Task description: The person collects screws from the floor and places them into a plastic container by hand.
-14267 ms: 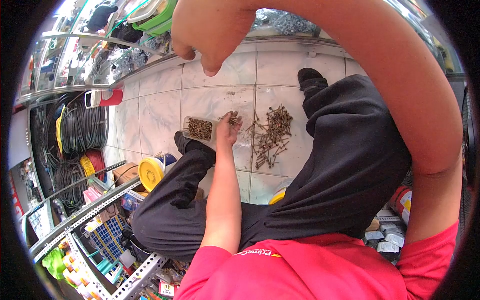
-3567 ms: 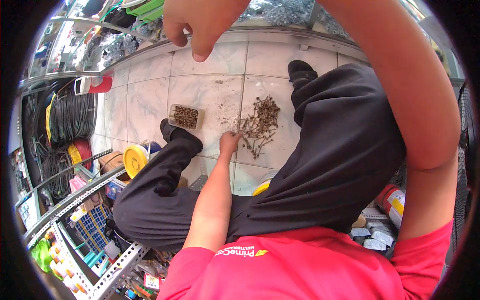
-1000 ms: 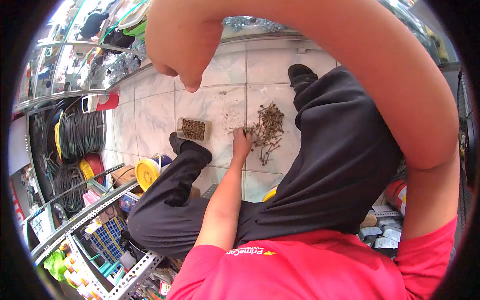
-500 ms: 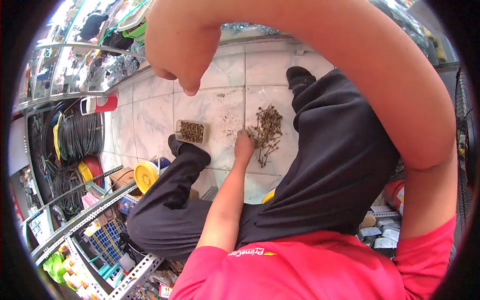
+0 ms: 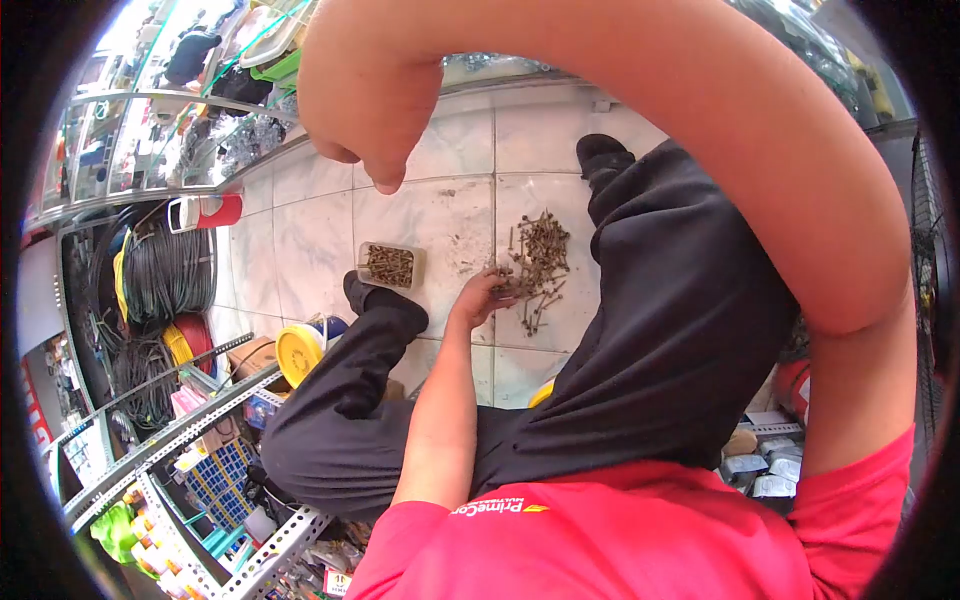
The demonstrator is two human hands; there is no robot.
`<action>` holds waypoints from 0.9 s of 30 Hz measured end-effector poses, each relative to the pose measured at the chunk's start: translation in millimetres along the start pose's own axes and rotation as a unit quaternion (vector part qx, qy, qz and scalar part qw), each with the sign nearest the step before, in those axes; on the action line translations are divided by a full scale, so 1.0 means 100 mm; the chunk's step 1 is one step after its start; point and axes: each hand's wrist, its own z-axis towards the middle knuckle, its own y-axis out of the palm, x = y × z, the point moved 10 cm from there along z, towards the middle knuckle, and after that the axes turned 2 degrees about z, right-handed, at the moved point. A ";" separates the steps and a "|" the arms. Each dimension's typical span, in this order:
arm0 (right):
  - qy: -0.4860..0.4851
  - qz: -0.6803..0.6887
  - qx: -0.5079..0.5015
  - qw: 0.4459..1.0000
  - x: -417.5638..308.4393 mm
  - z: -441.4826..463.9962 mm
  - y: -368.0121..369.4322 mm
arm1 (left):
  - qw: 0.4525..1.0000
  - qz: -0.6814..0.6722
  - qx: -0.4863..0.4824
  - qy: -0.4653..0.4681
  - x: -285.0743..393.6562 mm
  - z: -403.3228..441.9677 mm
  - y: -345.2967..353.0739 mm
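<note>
My left hand [image 5: 485, 296] is low over the tiled floor, its fingers curled round a few brown screws at the left edge of a loose screw pile [image 5: 542, 250]. Left of this hand, a clear rectangular tub [image 5: 418, 268] holds many similar screws and stands beside my shoe. My right hand [image 5: 370, 110] hangs close to the camera at the upper left, back of the hand toward me. Its fingertips point down, slightly apart, and nothing shows in them; the other fingers are hidden.
Coiled black cable [image 5: 172, 265] lies at the left. A yellow-lidded bucket [image 5: 299, 354] stands by my lower leg, near a perforated metal shelf frame [image 5: 270, 556]. Glass display shelves [image 5: 150, 190] run along the top left. A red-and-white container [image 5: 215, 211] lies beneath them.
Over the last second my left hand has turned and its fingers now show, with screws among them. Earlier it carried screws beside the tub, then returned to the pile. My right hand stays raised.
</note>
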 end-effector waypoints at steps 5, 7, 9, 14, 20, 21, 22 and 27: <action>0.042 -0.004 0.027 0.999 -0.02 -0.08 -0.01 | 0.986 -0.093 -0.103 0.091 0.14 0.10 0.14; 0.013 0.015 0.001 1.000 0.00 -0.03 0.00 | 0.984 -0.072 -0.103 0.124 0.25 0.08 0.19; 0.011 0.018 -0.008 1.000 -0.01 -0.01 0.01 | 0.980 -0.071 -0.115 0.148 0.37 0.06 0.23; 0.042 0.007 0.012 0.999 -0.05 -0.04 0.02 | 0.970 -0.172 -0.109 0.134 0.56 -0.01 0.31; -0.015 0.017 -0.008 1.000 -0.02 0.00 0.00 | 0.954 -0.232 -0.123 0.144 0.70 -0.04 0.33; -0.037 0.009 -0.008 0.999 -0.04 0.02 0.00 | 0.952 -0.238 -0.124 0.148 0.71 -0.05 0.33; -0.053 -0.010 0.002 0.999 -0.07 0.05 0.00 | 0.950 -0.243 -0.123 0.153 0.73 -0.07 0.31; -0.043 -0.042 0.016 0.998 -0.09 0.07 -0.01 | 0.943 -0.270 -0.072 0.179 0.74 -0.05 0.02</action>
